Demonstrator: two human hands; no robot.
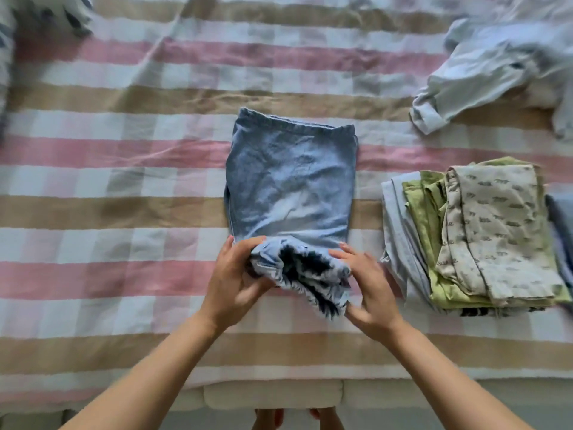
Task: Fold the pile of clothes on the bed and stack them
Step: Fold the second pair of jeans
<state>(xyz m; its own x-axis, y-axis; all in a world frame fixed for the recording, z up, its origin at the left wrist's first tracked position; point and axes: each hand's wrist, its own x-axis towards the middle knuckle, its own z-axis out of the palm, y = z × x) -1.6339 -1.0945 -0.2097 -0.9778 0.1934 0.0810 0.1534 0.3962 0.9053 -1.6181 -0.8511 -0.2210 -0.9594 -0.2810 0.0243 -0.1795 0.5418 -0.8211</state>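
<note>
The faded blue denim garment (291, 181) lies flat on the striped bed (124, 181), just left of the folded stack of green and printed clothes (483, 237). It looks soft but thick and fairly heavy, so it is best taken at the corners of its near end. There the left hand (235, 274) has its grip clamped on the bunched fabric. The right hand (369, 283) pinches it more loosely, on the side nearer the stack.
</note>
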